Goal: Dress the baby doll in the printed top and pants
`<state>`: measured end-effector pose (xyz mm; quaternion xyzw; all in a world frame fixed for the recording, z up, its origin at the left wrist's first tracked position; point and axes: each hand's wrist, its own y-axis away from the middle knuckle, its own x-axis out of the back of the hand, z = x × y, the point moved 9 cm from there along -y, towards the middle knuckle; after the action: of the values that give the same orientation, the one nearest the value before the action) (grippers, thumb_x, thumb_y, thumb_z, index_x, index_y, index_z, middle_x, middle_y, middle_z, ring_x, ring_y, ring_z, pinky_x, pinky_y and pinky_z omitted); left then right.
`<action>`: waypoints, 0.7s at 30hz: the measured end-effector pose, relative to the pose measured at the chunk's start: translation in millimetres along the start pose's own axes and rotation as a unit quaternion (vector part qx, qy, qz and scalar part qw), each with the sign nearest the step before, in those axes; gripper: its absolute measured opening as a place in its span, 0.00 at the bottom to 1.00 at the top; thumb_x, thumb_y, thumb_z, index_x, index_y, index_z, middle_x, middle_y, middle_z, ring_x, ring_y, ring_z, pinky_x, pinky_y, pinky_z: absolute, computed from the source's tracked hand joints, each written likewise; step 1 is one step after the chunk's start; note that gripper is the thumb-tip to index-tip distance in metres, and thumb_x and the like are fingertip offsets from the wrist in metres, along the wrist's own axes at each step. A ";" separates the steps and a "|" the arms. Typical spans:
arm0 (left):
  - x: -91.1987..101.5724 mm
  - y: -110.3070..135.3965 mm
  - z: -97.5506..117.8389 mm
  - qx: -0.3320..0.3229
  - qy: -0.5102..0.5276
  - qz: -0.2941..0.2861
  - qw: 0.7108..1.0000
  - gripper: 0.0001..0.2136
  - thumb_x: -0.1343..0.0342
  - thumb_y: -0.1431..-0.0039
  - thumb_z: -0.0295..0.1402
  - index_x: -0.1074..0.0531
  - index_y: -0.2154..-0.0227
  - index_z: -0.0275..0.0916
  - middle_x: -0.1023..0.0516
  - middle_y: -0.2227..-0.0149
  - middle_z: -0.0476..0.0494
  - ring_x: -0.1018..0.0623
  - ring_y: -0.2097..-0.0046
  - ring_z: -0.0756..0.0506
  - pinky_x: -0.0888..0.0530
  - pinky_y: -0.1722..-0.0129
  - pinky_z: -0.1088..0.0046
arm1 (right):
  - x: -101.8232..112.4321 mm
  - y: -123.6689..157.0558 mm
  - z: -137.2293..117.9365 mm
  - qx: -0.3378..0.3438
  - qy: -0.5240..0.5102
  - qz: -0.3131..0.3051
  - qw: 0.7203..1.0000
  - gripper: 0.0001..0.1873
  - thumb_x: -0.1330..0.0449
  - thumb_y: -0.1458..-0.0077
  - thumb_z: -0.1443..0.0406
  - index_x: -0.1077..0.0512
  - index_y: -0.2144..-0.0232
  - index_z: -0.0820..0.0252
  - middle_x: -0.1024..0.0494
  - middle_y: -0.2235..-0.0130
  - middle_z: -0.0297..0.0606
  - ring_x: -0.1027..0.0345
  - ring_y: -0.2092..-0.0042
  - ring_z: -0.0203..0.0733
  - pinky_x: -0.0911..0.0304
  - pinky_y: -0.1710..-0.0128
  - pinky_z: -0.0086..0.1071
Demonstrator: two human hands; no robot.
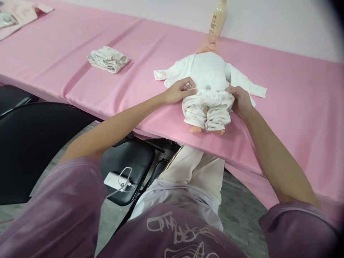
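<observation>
A baby doll [209,70] lies on its back on the pink-covered table, its feet toward me. It wears a white long-sleeved top [184,68] spread out to both sides, with its belly showing white in the middle. Printed white baby pants [208,104] cover its legs, and the feet stick out below the cuffs. My left hand [180,90] pinches the waistband at its left end. At the other end of the waistband, my right hand [241,100] has its fingers closed on the fabric.
A folded printed cloth [108,59] lies left of the doll. Behind the doll's head stands a pump bottle [218,18]. Pink fabric with a packet [7,19] is at the far left. A white power bank [116,181] with a cable rests on a black chair [134,157] below the table edge.
</observation>
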<state>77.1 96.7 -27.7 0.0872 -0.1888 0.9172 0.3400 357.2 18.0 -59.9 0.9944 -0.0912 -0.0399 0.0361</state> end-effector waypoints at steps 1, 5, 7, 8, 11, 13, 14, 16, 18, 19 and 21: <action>-0.4 -1.1 2.8 -0.002 -0.007 -0.014 1.000 0.24 0.16 0.30 0.53 0.23 0.59 0.42 0.31 0.69 0.51 0.28 0.66 0.47 0.29 0.62 0.69 | 2.4 -2.1 -2.4 0.010 0.012 0.003 1.000 0.19 0.25 0.45 0.51 0.30 0.72 0.48 0.31 0.70 0.38 0.37 0.65 0.48 0.24 0.63 0.45; 2.1 -6.0 12.5 0.002 -0.028 -0.021 0.999 0.23 0.16 0.31 0.48 0.23 0.60 0.41 0.27 0.65 0.47 0.24 0.59 0.44 0.25 0.54 0.66 | 1.9 -8.8 -13.1 0.031 0.036 0.002 0.999 0.20 0.22 0.48 0.51 0.30 0.70 0.48 0.30 0.68 0.37 0.37 0.62 0.48 0.25 0.60 0.42; 8.3 -8.9 14.9 0.009 -0.026 0.018 0.999 0.21 0.17 0.29 0.47 0.24 0.61 0.41 0.23 0.59 0.43 0.20 0.50 0.40 0.22 0.46 0.63 | -0.7 -10.0 -20.5 0.045 0.023 0.019 0.999 0.20 0.22 0.50 0.53 0.30 0.70 0.47 0.30 0.67 0.36 0.34 0.61 0.48 0.22 0.56 0.43; 11.4 -10.1 14.7 0.014 -0.021 0.040 0.999 0.21 0.18 0.28 0.46 0.24 0.60 0.42 0.22 0.56 0.41 0.19 0.43 0.37 0.21 0.41 0.61 | -2.7 -10.1 -23.7 0.051 0.013 0.029 0.998 0.20 0.22 0.51 0.54 0.30 0.70 0.47 0.30 0.67 0.36 0.31 0.59 0.49 0.20 0.53 0.43; 15.9 -12.4 6.3 0.036 0.000 0.087 0.996 0.21 0.20 0.25 0.48 0.26 0.58 0.43 0.22 0.48 0.37 0.24 0.31 0.32 0.22 0.32 0.57 | -13.6 -9.8 -27.0 0.044 -0.020 0.037 0.998 0.19 0.22 0.51 0.55 0.30 0.69 0.47 0.23 0.65 0.38 0.21 0.49 0.57 0.16 0.43 0.48; 13.2 -14.1 -6.9 0.063 0.019 0.094 0.993 0.22 0.24 0.21 0.54 0.27 0.56 0.44 0.22 0.50 0.38 0.24 0.32 0.32 0.21 0.32 0.54 | -21.0 -10.6 -25.3 0.030 -0.035 0.032 0.998 0.19 0.23 0.50 0.52 0.30 0.66 0.46 0.18 0.63 0.40 0.19 0.41 0.65 0.15 0.38 0.54; 11.0 -15.3 -14.5 0.076 0.030 0.095 0.992 0.23 0.27 0.19 0.57 0.28 0.56 0.45 0.23 0.53 0.40 0.23 0.33 0.33 0.21 0.32 0.53 | -23.6 -11.4 -23.8 0.022 -0.040 0.028 0.999 0.19 0.24 0.51 0.51 0.29 0.64 0.46 0.16 0.61 0.40 0.18 0.38 0.67 0.15 0.37 0.56; 7.3 -18.8 -28.7 0.094 0.045 0.105 0.989 0.26 0.34 0.16 0.64 0.29 0.55 0.46 0.24 0.57 0.42 0.23 0.35 0.34 0.22 0.32 0.51 | -27.1 -14.0 -18.9 0.000 -0.044 0.017 0.999 0.20 0.25 0.52 0.49 0.25 0.60 0.43 0.12 0.58 0.38 0.18 0.35 0.68 0.15 0.36 0.59; 4.7 -24.5 -39.9 0.098 0.055 0.116 0.987 0.28 0.39 0.15 0.68 0.30 0.55 0.46 0.25 0.60 0.43 0.23 0.35 0.34 0.24 0.31 0.49 | -28.9 -16.9 -12.7 -0.030 -0.051 0.005 0.998 0.22 0.26 0.52 0.48 0.23 0.56 0.41 0.10 0.56 0.35 0.18 0.33 0.69 0.15 0.35 0.62; 3.8 -27.9 -44.9 0.098 0.062 0.119 0.986 0.29 0.40 0.15 0.69 0.31 0.55 0.46 0.25 0.60 0.44 0.22 0.34 0.34 0.23 0.31 0.48 | -29.0 -18.2 -10.5 -0.041 -0.055 0.003 0.998 0.21 0.27 0.52 0.47 0.22 0.56 0.40 0.10 0.57 0.35 0.19 0.32 0.69 0.16 0.35 0.63; 3.7 -35.3 -53.7 0.098 0.086 0.125 0.983 0.28 0.39 0.15 0.67 0.31 0.54 0.45 0.24 0.59 0.45 0.20 0.34 0.34 0.21 0.32 0.48 | -28.9 -20.3 -8.2 -0.051 -0.061 0.003 0.997 0.20 0.27 0.50 0.47 0.22 0.56 0.39 0.10 0.58 0.35 0.21 0.29 0.70 0.19 0.31 0.63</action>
<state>95.8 145.3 -65.5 0.0164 -0.0769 0.9706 0.2275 333.2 43.8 -51.2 0.9866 -0.0942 -0.1054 0.0812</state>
